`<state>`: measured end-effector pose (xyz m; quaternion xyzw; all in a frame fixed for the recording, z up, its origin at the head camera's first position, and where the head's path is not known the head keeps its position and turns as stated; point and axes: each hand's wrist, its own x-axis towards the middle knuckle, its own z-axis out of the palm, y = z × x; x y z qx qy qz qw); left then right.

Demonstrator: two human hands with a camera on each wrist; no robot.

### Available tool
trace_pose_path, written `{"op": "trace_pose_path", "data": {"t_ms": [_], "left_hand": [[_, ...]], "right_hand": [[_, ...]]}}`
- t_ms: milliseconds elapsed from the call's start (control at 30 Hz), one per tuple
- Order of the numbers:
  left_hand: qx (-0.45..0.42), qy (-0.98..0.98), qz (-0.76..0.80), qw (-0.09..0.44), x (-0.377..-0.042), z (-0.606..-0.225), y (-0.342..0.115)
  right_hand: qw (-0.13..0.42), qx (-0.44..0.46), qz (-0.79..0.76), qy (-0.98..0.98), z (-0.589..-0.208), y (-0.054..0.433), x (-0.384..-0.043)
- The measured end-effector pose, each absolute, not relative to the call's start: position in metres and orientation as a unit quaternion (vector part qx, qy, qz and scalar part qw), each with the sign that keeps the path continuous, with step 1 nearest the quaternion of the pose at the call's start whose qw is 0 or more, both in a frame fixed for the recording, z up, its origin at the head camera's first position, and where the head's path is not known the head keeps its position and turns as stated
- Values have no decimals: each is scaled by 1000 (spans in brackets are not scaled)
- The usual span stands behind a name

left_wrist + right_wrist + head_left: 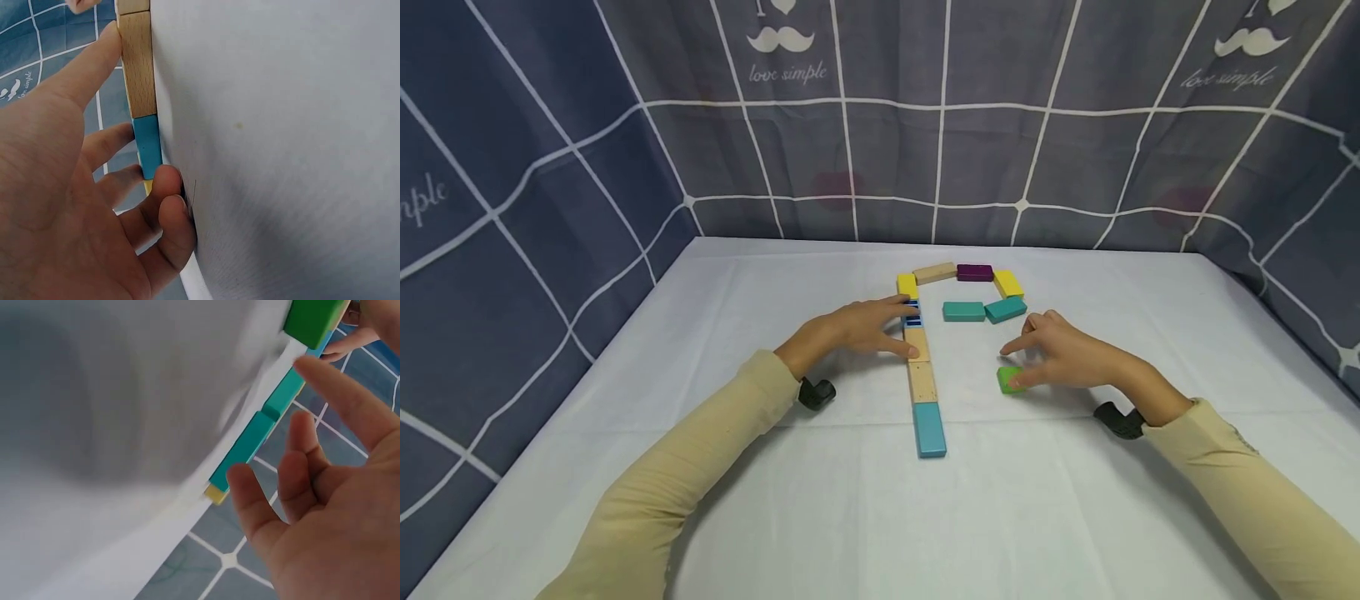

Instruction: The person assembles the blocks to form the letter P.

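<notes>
My left hand (868, 325) rests beside a straight column of blocks laid end to end. Its thumb touches a plain wooden block (917, 340), while the forefinger reaches a blue block (912, 317) above that; the other fingers bend loosely. Further down the column lie a second wooden block (922, 383) and a light blue block (929, 432). To the right, my right hand (1071, 354) is spread loosely over the cloth, thumb at the edge of a bright green block (1008, 380). In the right wrist view, the green block (312, 322) sits beyond the thumb tip, its fingers not wrapped round it.
From the column's yellow top block (907, 286), a loop continues through a wooden block (936, 272), a purple block (974, 272), another yellow block (1008, 284) and two teal blocks (963, 312). A white cloth (775, 500) covers the table; a grid-patterned curtain (887, 150) hangs behind.
</notes>
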<state>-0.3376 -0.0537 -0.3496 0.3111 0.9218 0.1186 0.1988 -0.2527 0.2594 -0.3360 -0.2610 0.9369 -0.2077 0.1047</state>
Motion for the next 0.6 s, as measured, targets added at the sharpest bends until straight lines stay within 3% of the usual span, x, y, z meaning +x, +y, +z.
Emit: {"op": "trace_pose_path", "data": {"t_ms": [233, 600], "left_hand": [[309, 923, 113, 202, -337, -348, -54], [317, 920, 106, 203, -337, -349, -55]], "right_hand": [[113, -276, -196, 934, -339, 261, -248], [14, -292, -202, 935, -338, 219, -276]]}}
